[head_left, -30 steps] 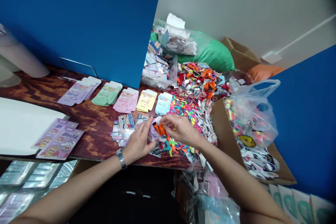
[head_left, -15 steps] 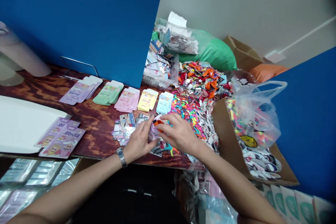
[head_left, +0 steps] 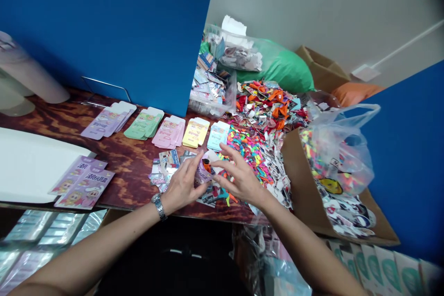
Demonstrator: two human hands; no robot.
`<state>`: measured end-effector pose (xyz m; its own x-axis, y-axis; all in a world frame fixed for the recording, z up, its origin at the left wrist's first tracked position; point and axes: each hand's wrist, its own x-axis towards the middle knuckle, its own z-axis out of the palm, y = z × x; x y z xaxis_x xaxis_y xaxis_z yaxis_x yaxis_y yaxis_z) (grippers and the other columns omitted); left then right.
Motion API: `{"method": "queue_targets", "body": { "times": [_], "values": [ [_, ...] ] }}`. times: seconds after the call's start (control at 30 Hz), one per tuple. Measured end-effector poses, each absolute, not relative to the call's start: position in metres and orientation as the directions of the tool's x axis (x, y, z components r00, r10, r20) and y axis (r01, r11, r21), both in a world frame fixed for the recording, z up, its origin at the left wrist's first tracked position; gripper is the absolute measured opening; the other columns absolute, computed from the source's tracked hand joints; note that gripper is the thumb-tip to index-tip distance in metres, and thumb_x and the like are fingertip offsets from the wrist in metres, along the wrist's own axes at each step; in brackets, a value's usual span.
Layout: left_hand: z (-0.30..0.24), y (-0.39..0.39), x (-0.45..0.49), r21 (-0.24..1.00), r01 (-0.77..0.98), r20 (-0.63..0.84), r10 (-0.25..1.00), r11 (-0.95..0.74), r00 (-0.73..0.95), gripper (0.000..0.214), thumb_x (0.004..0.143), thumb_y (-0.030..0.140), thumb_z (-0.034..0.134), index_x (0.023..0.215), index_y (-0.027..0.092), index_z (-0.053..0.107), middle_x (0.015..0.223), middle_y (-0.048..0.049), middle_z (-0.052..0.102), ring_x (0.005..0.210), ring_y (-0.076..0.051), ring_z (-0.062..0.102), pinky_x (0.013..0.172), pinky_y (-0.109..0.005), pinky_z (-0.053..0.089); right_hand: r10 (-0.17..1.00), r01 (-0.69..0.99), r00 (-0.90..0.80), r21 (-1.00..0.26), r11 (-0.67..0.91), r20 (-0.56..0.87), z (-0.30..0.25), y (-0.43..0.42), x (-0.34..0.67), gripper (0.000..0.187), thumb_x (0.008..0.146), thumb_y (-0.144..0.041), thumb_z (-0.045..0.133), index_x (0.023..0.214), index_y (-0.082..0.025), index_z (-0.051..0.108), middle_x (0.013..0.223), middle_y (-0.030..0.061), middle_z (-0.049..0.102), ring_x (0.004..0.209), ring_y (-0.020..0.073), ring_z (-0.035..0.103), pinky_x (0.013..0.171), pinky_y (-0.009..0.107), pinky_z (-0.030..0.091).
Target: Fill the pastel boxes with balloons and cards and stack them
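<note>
Left hand (head_left: 183,182) grips a purple packet (head_left: 200,175), an orange piece (head_left: 207,165) at its mouth, over the table (head_left: 130,182). Right hand (head_left: 244,180): fingers parted, just right of the packet; contact cannot be confirmed.

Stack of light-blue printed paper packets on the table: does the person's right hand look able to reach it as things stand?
Probably yes: the right hand is spread open close to the light-blue stack, and nothing visible seems to block the way.
</note>
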<state>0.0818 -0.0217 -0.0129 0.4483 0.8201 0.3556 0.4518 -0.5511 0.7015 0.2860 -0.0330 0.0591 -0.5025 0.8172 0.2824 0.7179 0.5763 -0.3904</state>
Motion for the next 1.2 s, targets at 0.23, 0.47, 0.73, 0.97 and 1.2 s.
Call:
{"method": "queue_targets", "body": {
  "times": [0.23, 0.47, 0.73, 0.97, 1.2],
  "values": [
    [-0.013, -0.020, 0.079, 0.692, 0.403, 0.380, 0.777, -0.599, 0.501, 0.075, 0.089, 0.032, 0.060, 0.151, 0.027, 0.020, 0.129, -0.0129, 0.050, 0.118, -0.026, 0.052, 0.097, -0.042, 0.048, 0.801, 0.671, -0.546, -0.444, 0.594, 0.246, 0.058, -0.034, 0.287, 0.027, 0.094, -0.034, 0.056, 0.113, -0.018, 0.067, 0.147, 0.0184, 0.042, 0.136, 0.0282, 0.043, 0.106, 0.045, 0.044],
    [-0.010, -0.021, 0.077, 0.697, 0.394, 0.372, 0.772, -0.599, 0.515, 0.075, 0.087, 0.032, 0.062, 0.149, 0.025, 0.021, 0.130, -0.0125, 0.052, 0.119, -0.026, 0.053, 0.098, -0.042, 0.048, 0.786, 0.689, -0.534, -0.378, 0.618, 0.312, 0.058, -0.038, 0.288, 0.032, 0.094, -0.033, 0.056, 0.123, -0.021, 0.064, 0.144, 0.0179, 0.045, 0.133, 0.0283, 0.045, 0.105, 0.046, 0.044],
    [-0.013, -0.021, 0.078, 0.671, 0.401, 0.372, 0.751, -0.624, 0.545, 0.071, 0.087, 0.028, 0.061, 0.148, 0.024, 0.024, 0.129, -0.0139, 0.050, 0.118, -0.027, 0.052, 0.096, -0.042, 0.049, 0.828, 0.698, -0.544, -0.473, 0.537, 0.137, 0.053, -0.033, 0.278, 0.029, 0.091, -0.041, 0.060, 0.109, -0.020, 0.070, 0.125, 0.0156, 0.059, 0.116, 0.0268, 0.057, 0.096, 0.041, 0.051],
    [-0.016, -0.020, 0.077, 0.715, 0.366, 0.377, 0.770, -0.595, 0.515, 0.061, 0.085, 0.031, 0.066, 0.137, 0.024, 0.034, 0.119, -0.0089, 0.056, 0.112, -0.023, 0.054, 0.094, -0.038, 0.048, 0.877, 0.600, -0.394, -0.646, 0.472, 0.274, 0.056, -0.039, 0.284, 0.027, 0.097, -0.020, 0.050, 0.120, -0.023, 0.062, 0.109, 0.0060, 0.070, 0.101, 0.0169, 0.066, 0.090, 0.030, 0.053],
    [-0.017, -0.022, 0.078, 0.650, 0.405, 0.439, 0.753, -0.643, 0.491, 0.080, 0.086, 0.026, 0.063, 0.150, 0.022, 0.016, 0.136, -0.0143, 0.050, 0.123, -0.025, 0.051, 0.101, -0.040, 0.046, 0.951, 0.545, -0.074, -0.786, 0.291, 0.301, 0.035, -0.054, 0.260, 0.034, 0.094, -0.017, 0.053, 0.126, -0.025, 0.060, 0.119, 0.0051, 0.069, 0.108, 0.0174, 0.066, 0.094, 0.031, 0.053]
  ]
}}
